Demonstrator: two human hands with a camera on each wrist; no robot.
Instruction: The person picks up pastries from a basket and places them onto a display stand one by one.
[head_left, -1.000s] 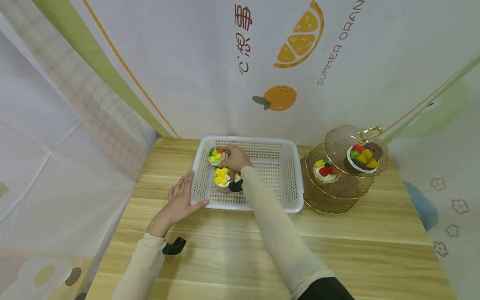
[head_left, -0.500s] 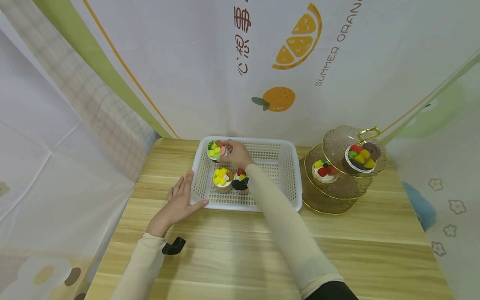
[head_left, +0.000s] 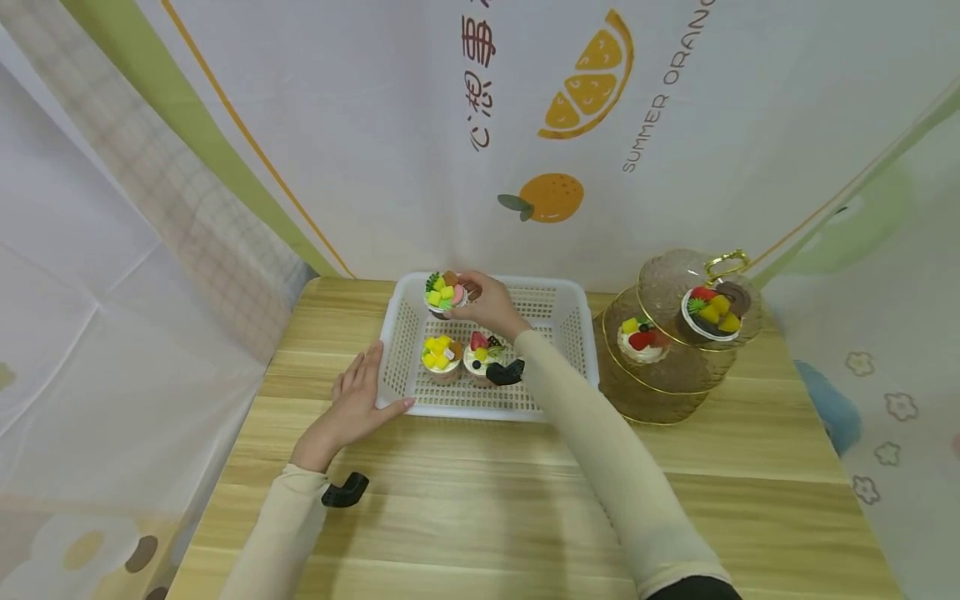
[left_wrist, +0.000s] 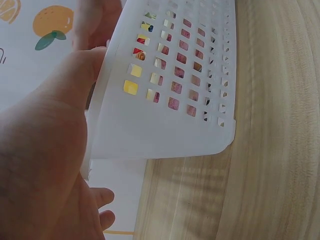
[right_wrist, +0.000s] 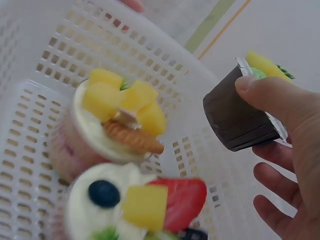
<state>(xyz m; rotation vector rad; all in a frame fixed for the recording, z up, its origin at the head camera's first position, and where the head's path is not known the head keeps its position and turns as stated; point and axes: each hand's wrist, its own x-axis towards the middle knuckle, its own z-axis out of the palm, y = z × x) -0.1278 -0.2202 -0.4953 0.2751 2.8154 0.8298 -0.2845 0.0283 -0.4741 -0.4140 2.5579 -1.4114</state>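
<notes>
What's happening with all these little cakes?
A person's right hand holds a dark-wrapped cupcake above the white basket, while the left hand rests on the basket's near left corner. Two cupcakes sit inside the basket, and two more sit on the tiered glass stand beside it.

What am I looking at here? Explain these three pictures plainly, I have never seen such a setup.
A person works with bare hands and wears three cameras: one on the head, looking down at the wooden table, and one on each wrist. The left hand rests against the white basket; the left wrist view shows that basket wall close up. The right hand holds a dark-cupped fruit cupcake lifted above the basket; the right wrist view shows it pinched. Two more cupcakes sit inside. On the right stands a tiered glass stand bearing two cakes.
</notes>
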